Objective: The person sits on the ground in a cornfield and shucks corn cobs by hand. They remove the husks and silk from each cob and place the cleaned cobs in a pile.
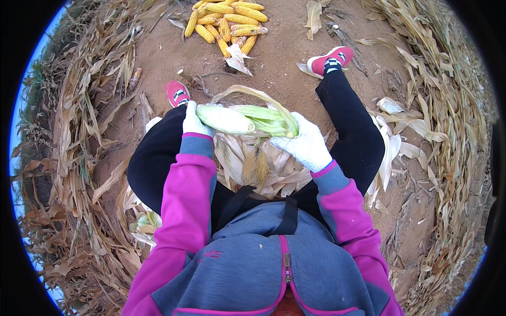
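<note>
Both hands wear white knit gloves. My left hand grips the left end of a pale green husk-covered corn ear, its stub pointing right. My right hand holds the stalk end of light green corn husks, which lie beside and partly behind that ear; a dry leaf arches above them. Whether the husks in my right hand enclose a second ear cannot be told. Below the hands, between my legs, lie dry corn husks.
A pile of bare yellow corn ears lies ahead, with a loose husk at its near edge. Rows of dry corn stalks run along both sides. A cut stub stands near my left shoe. Green-tinged husks lie beside my left thigh.
</note>
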Motion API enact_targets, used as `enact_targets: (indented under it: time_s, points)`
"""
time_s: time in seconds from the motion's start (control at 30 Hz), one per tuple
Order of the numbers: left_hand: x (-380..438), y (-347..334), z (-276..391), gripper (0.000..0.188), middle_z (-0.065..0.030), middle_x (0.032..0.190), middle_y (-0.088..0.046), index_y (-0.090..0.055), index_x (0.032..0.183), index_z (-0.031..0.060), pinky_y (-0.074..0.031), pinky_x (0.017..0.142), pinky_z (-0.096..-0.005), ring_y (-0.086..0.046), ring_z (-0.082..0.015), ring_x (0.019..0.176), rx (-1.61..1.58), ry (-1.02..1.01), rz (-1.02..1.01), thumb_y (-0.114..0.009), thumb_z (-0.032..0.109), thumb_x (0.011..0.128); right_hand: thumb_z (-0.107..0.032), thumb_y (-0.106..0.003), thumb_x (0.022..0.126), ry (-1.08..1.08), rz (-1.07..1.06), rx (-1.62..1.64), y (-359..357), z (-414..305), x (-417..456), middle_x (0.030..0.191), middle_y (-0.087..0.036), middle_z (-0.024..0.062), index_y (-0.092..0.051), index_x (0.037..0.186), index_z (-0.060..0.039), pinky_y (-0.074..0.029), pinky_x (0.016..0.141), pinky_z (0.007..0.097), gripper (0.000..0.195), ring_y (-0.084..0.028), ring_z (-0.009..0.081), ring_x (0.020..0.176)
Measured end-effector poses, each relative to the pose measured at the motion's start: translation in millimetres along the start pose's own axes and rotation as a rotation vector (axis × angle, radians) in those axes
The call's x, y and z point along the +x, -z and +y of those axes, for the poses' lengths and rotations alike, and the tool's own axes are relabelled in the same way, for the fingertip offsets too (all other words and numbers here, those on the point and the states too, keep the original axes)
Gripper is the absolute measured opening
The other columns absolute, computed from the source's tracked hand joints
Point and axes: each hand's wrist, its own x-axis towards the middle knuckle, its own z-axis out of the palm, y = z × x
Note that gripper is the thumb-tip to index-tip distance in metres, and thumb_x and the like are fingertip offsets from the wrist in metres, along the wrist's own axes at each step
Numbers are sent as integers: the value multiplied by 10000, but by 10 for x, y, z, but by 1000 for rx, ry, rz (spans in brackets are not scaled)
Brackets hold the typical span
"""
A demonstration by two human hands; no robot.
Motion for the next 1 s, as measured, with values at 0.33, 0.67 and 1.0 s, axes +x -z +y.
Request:
enact_targets:
  time_s: [0.33, 0.67, 1.0]
  points:
    - [-365, -266, -95, 288, -102, 942, -550, -512, 1050, 107, -514, 823, -543, -561, -300, 840, 197, -74, -98, -629, 338, 925, -504, -826, 607, -211, 136, -401, 300, 124, 437, 1271, -583, 186, -401, 1390, -76, -456, 974, 413, 989, -572, 372, 1155]
    - [-714, -685, -336, 438, -142, 1059, -582, -484, 1246, 54, -486, 913, -515, -586, -311, 988, 159, 96, -376, -407, 418, 1014, -396, -810, 712, -178, -340, 259, -482, 284, 48, 1297, -542, 194, -394, 1395, 34, -404, 1019, 348, 908, -520, 280, 1211]
    - [-703, -643, -271, 275, -51, 985, -661, -594, 1160, 24, -535, 790, -288, -648, -144, 855, 824, -199, -358, -477, 223, 1010, -436, -801, 721, -101, -166, -357, -191, 138, -87, 1255, -580, 197, -446, 1349, 1, -457, 963, 357, 844, -574, 289, 1170]
